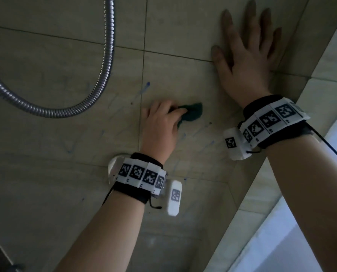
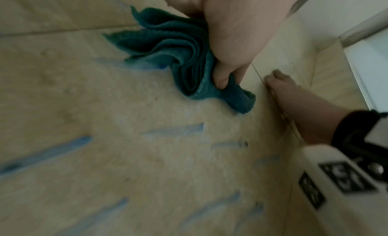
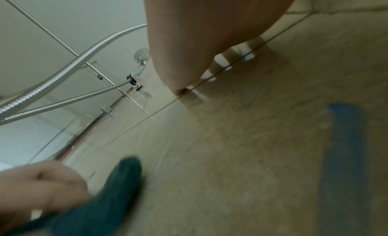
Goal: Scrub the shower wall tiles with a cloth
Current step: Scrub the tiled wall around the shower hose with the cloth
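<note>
Beige glazed shower wall tiles (image 1: 65, 61), crossed by thin dark grout lines and marked with blue streaks (image 2: 174, 131). Crumpled dark teal cloth (image 2: 174, 57), bunched and pinched in the curled fingers of the left hand (image 1: 159, 124), pressed against the tile; most of the cloth sticking out to the right of the fingers, toward the other hand. Right hand (image 1: 246, 52) flat on the wall above and to the right, fingers straight and spread, holding nothing, probably only for support. Blue streaks lying mostly below and to the right of the cloth, also some to its left, so likely next strokes downward and sideways with the left hand, the nearer one. Ribbed silver metal shower hose (image 1: 97, 79) hanging in a loop at left, well apart from the cloth. Tiled corner ledge (image 1: 320, 79) at right. Dim light.
</note>
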